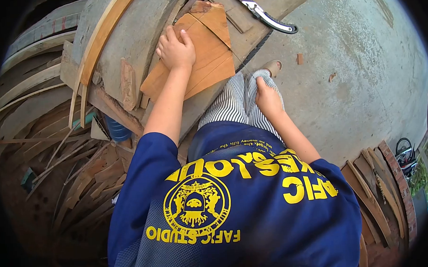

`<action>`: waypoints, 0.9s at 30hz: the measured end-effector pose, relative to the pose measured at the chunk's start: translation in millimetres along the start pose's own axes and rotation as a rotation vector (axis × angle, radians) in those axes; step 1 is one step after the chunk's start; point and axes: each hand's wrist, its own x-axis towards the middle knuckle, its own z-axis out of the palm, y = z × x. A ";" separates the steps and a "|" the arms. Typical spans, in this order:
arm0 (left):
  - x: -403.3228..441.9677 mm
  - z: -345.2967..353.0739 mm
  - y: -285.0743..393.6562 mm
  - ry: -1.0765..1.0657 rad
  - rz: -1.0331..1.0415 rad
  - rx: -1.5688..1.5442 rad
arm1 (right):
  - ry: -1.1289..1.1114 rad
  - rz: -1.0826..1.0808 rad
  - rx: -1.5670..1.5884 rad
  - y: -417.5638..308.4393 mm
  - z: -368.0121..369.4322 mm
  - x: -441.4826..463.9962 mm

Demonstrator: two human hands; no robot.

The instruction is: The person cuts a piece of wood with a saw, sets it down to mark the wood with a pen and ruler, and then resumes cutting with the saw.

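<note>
My left hand (176, 50) lies on a flat reddish-brown wooden board (211, 67), its fingers bent and the thumb apart from them. Lines or cuts run across the board, with a triangular part at its upper right. My right hand (266, 97) is over my striped trouser leg, thumb up, fingers mostly turned out of sight; what it holds, if anything, cannot be made out. Beyond the board a folding saw (271, 20) with a black and silver handle rests on the bench (138, 34), its blade running out of the top of the view.
Long curved wood strips (100, 38) lie at the left of the bench. Scrap wood (101, 176) piles up at lower left, near a blue container (118, 130). More planks (379, 188) stand at lower right. A small reddish block (300, 59) lies on the concrete floor.
</note>
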 end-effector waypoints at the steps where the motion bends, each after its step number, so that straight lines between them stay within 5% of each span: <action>1: 1.5 -0.9 0.7 -0.006 0.001 -0.004 | 0.048 -0.027 0.025 -15.4 1.5 23.0; 5: 4.8 -5.4 4.3 -0.022 0.002 -0.037 | 0.113 -0.124 0.023 -61.5 -13.3 76.2; 10: 6.7 -1.2 3.4 -0.001 -0.002 -0.037 | 0.095 -0.111 0.066 28.2 5.3 -12.8; 17: 3.9 1.6 0.9 -0.002 0.002 -0.011 | 0.107 -0.141 -0.062 -35.3 0.5 63.6; 23: 4.2 -0.3 2.6 0.001 0.008 -0.011 | -0.003 -0.022 -0.104 13.3 4.3 -13.1; 27: 3.0 1.0 1.0 0.013 0.015 -0.016 | 0.081 -0.090 -0.066 -32.8 8.8 60.3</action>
